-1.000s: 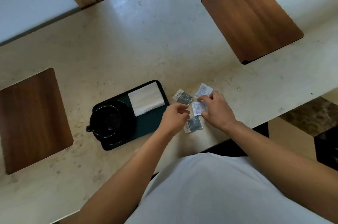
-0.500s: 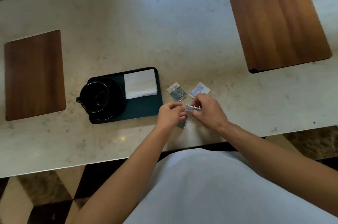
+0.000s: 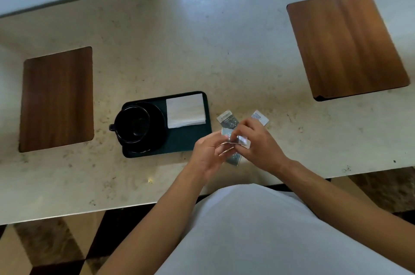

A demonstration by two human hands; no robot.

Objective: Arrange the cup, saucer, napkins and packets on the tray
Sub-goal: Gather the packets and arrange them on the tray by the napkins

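With cup, saucer and napkins on the tray, my left hand and right hand pinch packets above the desk, gathering them; next, collect the remaining loose ones.

On the counter, the tray sits near the front edge, left of centre. The cup stands on its saucer at the tray's left end, with the napkins on the tray's far right corner. Just right of the tray, both hands meet: left hand and right hand pinch packets between them, above the counter. One packet lies beyond the hands, another to its right. A wooden mat lies far left, another mat far right and further back.
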